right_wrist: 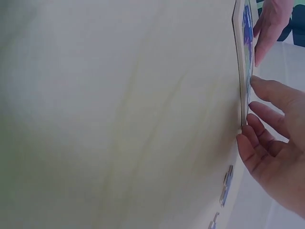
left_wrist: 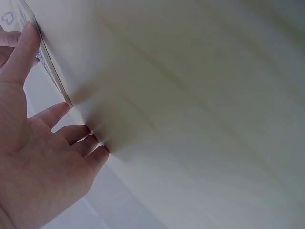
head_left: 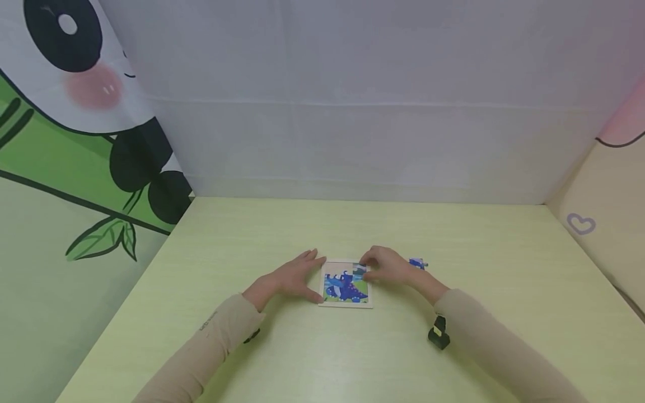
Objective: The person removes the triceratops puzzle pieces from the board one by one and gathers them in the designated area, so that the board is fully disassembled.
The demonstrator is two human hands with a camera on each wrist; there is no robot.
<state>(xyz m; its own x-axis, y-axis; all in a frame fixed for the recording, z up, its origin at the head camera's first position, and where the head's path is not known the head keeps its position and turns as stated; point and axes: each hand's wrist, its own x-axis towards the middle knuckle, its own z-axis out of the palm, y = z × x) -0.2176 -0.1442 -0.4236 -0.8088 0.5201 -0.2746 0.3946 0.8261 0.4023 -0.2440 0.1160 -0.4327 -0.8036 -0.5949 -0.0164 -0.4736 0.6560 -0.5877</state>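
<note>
A square jigsaw board (head_left: 345,305) with a pale frame lies flat on the table, showing a blue dinosaur picture. Its upper left part is bare and pale. My left hand (head_left: 298,274) is spread at the left side, thumb and index finger touching the frame's two left corners. At the upper right, my right hand (head_left: 388,265) has its thumb and index finger on a puzzle piece (head_left: 359,269), pinching it within the frame. The right wrist view shows that hand's other fingers (right_wrist: 245,143) at the board's edge.
A loose blue puzzle piece (head_left: 417,262) lies beyond the right wrist, and the right wrist view shows two loose pieces, one nearer (right_wrist: 227,185). A black wrist device (head_left: 439,333) sits under the right sleeve. A white cloth wall (head_left: 373,151) rises behind the table (head_left: 302,358).
</note>
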